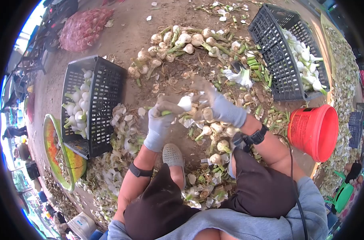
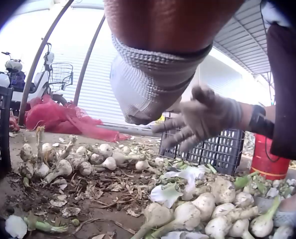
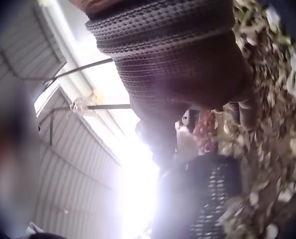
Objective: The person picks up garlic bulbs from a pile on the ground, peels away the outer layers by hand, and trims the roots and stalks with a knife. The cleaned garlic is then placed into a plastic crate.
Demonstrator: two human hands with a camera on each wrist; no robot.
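We've got dk-brown trousers [image 1: 162, 204], a grey top [image 1: 266, 226] behind 'em, lt-grey perf. shoes [image 1: 173, 155] ahead, grey knit gloves [image 1: 160, 122] w/ ribbed cuffs + black wrist straps [image 1: 140, 171] fwd of trousers, thin black cable [image 1: 292, 180] along trousers' R edge.

A bulb [image 1: 185, 103] is resting in the left hand [image 1: 160, 122]; a crate [image 1: 107, 100] and tub [image 1: 78, 166] are standing to its left. A heap [image 1: 184, 38] is lying ahead of both hands. Right of the right hand [image 1: 224, 108], a bucket [image 1: 304, 130] and second crate [image 1: 268, 60] are standing.

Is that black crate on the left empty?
Not empty: the head view shows white garlic bulbs inside the left crate.
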